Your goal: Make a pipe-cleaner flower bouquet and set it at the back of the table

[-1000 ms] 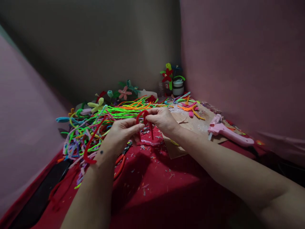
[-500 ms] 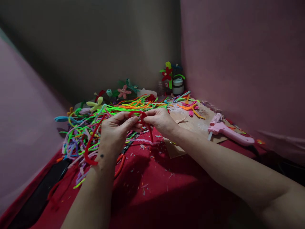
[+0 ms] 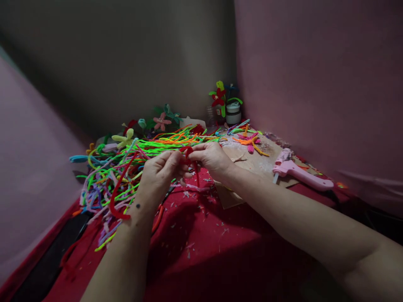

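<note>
A red pipe cleaner (image 3: 197, 174) is pinched between my two hands, with a small loop on top and one end hanging down. My left hand (image 3: 163, 170) is closed on it, thumb against the curled fingers. My right hand (image 3: 214, 159) pinches the same piece close by, its fingertips almost touching those of the left. Another red pipe cleaner length (image 3: 116, 197) curves beside my left wrist; whether it joins the held piece is hidden. Behind my left hand lies a heap of coloured pipe cleaners (image 3: 103, 180).
Orange-handled scissors (image 3: 158, 219) lie partly under my left forearm. A pink glue gun (image 3: 299, 173) rests at the right on a cardboard sheet (image 3: 264, 161), near an orange and pink pipe-cleaner piece (image 3: 251, 142). Finished flowers (image 3: 162, 121) and a lidded jar (image 3: 233, 113) stand behind. Clippings litter the red cloth (image 3: 201, 235).
My left hand has moved slightly right, closer to my right hand, and its fingers have curled in more. The wide red arch between the hands is now a smaller loop.
</note>
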Motion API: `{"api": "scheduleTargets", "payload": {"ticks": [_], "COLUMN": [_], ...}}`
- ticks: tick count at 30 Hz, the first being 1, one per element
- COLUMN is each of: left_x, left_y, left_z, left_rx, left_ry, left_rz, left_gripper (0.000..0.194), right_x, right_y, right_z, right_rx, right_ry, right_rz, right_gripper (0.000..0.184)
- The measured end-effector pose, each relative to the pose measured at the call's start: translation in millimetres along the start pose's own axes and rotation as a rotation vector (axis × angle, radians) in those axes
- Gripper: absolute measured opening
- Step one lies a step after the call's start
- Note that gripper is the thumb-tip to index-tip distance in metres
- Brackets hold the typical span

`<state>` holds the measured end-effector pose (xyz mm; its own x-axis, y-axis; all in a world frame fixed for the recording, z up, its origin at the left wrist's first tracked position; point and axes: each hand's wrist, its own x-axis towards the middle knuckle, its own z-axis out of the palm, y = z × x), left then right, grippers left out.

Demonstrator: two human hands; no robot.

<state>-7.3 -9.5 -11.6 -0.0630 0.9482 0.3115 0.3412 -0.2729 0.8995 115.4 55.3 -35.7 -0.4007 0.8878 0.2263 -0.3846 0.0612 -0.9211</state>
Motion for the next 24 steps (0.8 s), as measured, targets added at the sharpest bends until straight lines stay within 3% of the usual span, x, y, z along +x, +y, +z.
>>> {"api": "scheduleTargets", "payload": {"ticks": [7, 10, 16, 20, 24], "left_x": [4, 7, 10, 9, 6], "left_y": [-6, -11, -17, -18, -19], "left_z": [0.2, 1.5, -0.2, 4.4, 13.5], "left_rx": [-0.09, -0.172, -0.449, -0.486, -0.328], "left_ry": [0.056, 0.087, -0.044, -0.079, 0.034], "left_rz": [-0.011, -0.001, -0.237, -0.168, -0.041], "left_gripper": [0.01, 0.019, 0.032, 0.03, 0.025], "right_x": [-2, -3, -2, 2, 6], "right_y": [-1, -2, 0, 1, 5], "right_z": [2, 3, 4, 2, -1], "right_rx": [0.019, 0.057, 0.198, 0.278, 0.331], "right_ry": [-0.018, -0.037, -0.075, -0.024, 0.009], "right_rz": [0.013, 0.037, 0.121, 0.155, 0.17], "right_gripper": [0.006, 0.007, 0.007, 0.01, 0.012]}}
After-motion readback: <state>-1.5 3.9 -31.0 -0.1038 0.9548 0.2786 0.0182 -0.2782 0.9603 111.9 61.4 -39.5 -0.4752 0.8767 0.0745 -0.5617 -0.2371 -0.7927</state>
